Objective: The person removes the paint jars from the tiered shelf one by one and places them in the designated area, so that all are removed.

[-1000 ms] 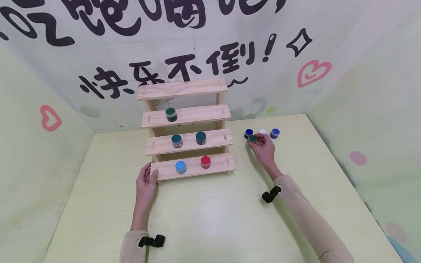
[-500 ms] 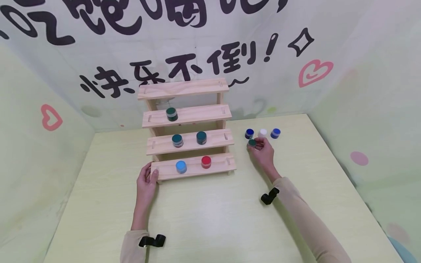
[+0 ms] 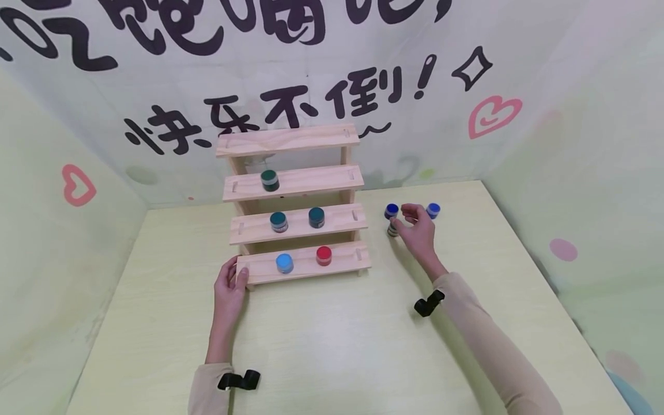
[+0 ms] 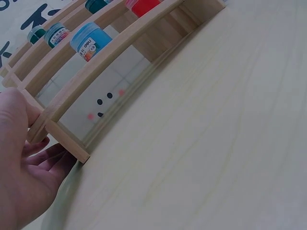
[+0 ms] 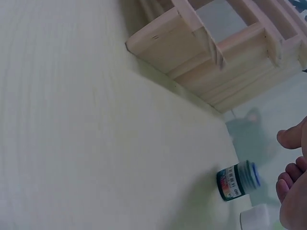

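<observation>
The left hand holds the left end of the bottom shelf of a four-tier wooden rack, its thumb over the front and its other fingers behind; the left-wrist view cuts off part of this hand.

Five jars stand on the rack: one dark green jar on the second shelf from the top, two teal jars on the next one down, then a light blue jar and a red jar on the bottom shelf.

Right of the rack, the right hand has its fingers loosely bent and gripping nothing, the thumb well apart. It partly hides a labelled jar on the worktop, covering its top. A dark blue jar and a blue jar stand near the hand. A white jar, cut off in the right-wrist view, makes four on this side. There, a blue edge shows at a jar's top; whether it belongs to another jar behind is hard to tell.
</observation>
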Available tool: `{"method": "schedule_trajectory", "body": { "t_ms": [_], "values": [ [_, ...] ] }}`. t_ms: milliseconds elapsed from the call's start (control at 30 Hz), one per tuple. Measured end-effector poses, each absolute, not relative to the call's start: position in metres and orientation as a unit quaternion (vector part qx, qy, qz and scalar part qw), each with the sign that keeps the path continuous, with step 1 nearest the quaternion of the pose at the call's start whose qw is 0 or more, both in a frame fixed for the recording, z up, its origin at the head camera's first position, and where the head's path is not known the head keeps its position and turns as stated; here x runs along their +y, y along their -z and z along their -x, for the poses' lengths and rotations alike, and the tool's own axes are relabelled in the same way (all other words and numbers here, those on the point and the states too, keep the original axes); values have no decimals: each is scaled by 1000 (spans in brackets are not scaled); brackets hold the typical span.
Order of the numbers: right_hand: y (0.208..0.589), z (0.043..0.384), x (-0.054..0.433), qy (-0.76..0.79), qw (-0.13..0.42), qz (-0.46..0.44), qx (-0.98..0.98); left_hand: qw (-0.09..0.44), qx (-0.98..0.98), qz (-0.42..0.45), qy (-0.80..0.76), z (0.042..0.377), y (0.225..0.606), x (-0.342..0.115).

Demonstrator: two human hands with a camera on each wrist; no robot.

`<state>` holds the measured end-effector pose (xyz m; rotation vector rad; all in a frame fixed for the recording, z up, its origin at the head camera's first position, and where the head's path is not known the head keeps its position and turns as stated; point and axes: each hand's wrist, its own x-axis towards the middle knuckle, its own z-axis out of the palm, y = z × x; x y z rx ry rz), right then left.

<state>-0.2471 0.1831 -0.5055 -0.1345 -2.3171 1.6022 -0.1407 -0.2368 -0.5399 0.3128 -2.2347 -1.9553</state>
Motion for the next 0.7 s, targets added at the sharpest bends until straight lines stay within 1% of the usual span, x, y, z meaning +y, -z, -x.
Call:
{"method": "schedule_trajectory", "body": {
  "t_ms": [267,467,700],
  "values": [
    [471,255,171,-570,186,7,-801,78,-747,-107,651,141,540,-237],
    [435,265,155,-555,214,-28,-804,75,-743,-107,656,142,540,-238],
    [402,273,132,-564,220,-52,-794,73,-743,-105,657,142,541,-239]
  ]
}}
